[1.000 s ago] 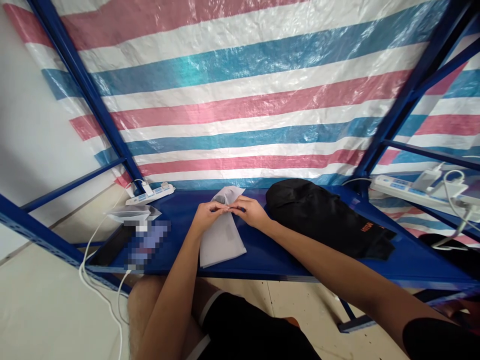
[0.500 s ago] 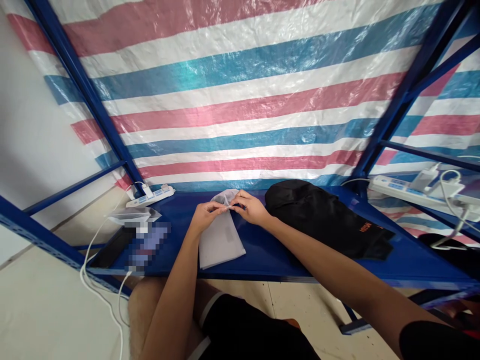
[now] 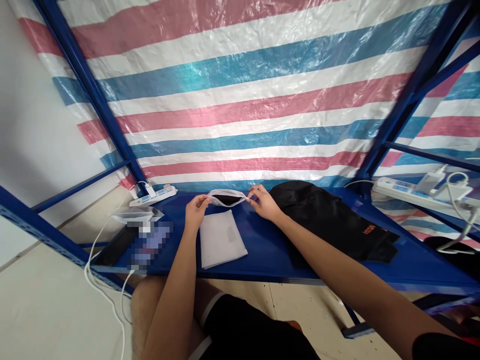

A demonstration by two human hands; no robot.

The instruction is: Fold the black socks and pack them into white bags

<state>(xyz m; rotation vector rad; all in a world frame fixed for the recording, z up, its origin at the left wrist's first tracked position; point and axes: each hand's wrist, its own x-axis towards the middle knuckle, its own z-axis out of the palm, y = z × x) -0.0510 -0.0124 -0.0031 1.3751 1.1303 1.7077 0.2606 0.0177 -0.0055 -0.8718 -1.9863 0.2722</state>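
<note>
My left hand (image 3: 196, 209) pinches the left end of the mouth of a whitish translucent plastic bag (image 3: 215, 198). At the other end of that mouth, my right hand (image 3: 262, 202) grips the edge between thumb and fingers. The mouth is spread apart and its inside looks dark. Just in front lies what looks like a flat pile of similar whitish bags (image 3: 223, 240), near the table's front edge; I cannot tell how many. A folded black garment (image 3: 326, 215) with small orange lettering lies right beside my right hand and forearm.
On the blue tabletop (image 3: 262, 255), to the left, are a blurred-out phone (image 3: 152, 245) with a white cable, a dark flat object (image 3: 116, 246) and a clear plastic packet (image 3: 138, 215). Power strips (image 3: 153, 196) sit at both sides. Blue metal posts (image 3: 93, 100) and a striped sheet (image 3: 240, 110) enclose the back.
My hands have moved apart, left and right, from a pinch together at the middle. The bag's mouth, closed up before, is now spread. The view has shifted slightly.
</note>
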